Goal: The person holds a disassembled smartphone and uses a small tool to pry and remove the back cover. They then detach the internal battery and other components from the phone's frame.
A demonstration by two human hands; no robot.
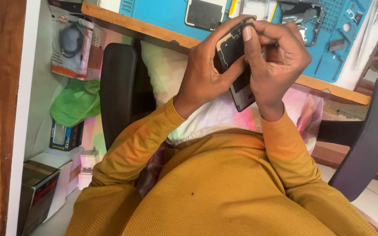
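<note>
Both hands' fingers (246, 32) curl tight around dark phone frame (237, 65).

Both arms in mustard-yellow knit sleeves, elbows bent, forearms rising from the torso and converging in front of the chest. Left hand (202, 74): back of hand toward camera, wrist bare below the cuff, fingers curled up and around, thumb pressed across toward the right hand. Right hand (278, 65): knuckles up, fingers folded tight, thumb extended upward with the nail showing. The two hands touch, thumbs side by side. Each grip closed firmly; both wrists slightly flexed inward.
</note>
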